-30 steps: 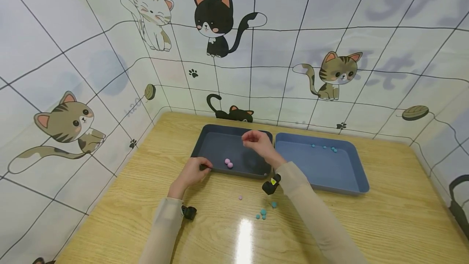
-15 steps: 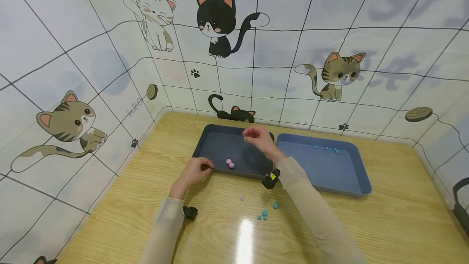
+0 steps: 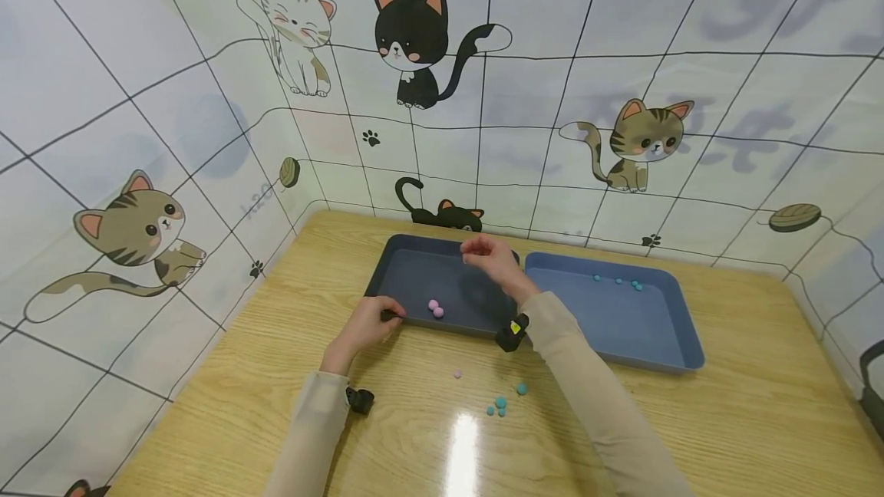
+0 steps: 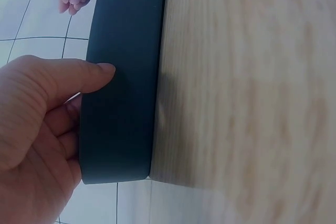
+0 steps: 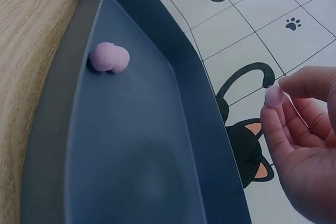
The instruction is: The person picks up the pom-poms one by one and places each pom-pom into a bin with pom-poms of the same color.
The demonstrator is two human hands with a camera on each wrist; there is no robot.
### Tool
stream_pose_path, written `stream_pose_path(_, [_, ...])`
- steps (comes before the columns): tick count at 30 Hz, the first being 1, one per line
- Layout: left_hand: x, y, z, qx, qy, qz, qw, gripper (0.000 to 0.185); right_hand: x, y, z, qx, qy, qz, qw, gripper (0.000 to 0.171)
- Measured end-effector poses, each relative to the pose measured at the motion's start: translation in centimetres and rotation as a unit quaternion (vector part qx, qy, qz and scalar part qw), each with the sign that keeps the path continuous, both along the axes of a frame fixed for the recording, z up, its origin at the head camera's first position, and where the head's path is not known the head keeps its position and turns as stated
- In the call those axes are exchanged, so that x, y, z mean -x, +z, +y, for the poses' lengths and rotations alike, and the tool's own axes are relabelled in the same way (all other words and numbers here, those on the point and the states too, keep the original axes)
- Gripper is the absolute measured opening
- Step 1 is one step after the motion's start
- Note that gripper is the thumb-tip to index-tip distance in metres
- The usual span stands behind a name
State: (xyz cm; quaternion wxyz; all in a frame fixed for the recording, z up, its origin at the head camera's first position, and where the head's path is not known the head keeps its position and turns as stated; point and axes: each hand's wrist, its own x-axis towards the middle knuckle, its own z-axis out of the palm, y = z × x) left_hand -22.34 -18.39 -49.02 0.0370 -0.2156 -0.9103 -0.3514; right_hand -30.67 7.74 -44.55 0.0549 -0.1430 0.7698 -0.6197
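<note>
Here right hand (image 3: 486, 258) pinches pink ball (image 5: 274, 96) aloft.

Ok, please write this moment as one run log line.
left hand: grips dark tray rim | right hand: pinches pink ball above tray

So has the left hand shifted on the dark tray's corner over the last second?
No. The left hand grips the same near-left corner of the dark tray as before; its small shift in the picture matches the tray's, so the camera moved.

Head view overlooks; both wrist views closely share the dark tray (image 3: 407, 267).
</note>
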Motion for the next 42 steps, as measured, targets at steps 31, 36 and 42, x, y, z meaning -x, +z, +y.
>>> stream_pose_path(31, [-0.1, 0.1, -0.1, -0.002, -0.004, -0.001, 1.0, 0.011, -4.4, 0.8, 1.8, 0.011, 0.026, 0.026, 0.999, 0.018])
stream_pose_path(36, [-0.1, 0.1, -0.1, -0.005, -0.003, -0.001, 1.0, 0.011, -6.0, 0.3, 2.0, 0.003, 0.044, 0.015, 0.999, 0.018])
stream_pose_path(42, [0.0, -0.1, -0.1, 0.0, -0.003, 0.003, 1.0, 0.01, -8.0, -0.5, 2.2, 0.005, 0.07, 0.008, 0.997, 0.022])
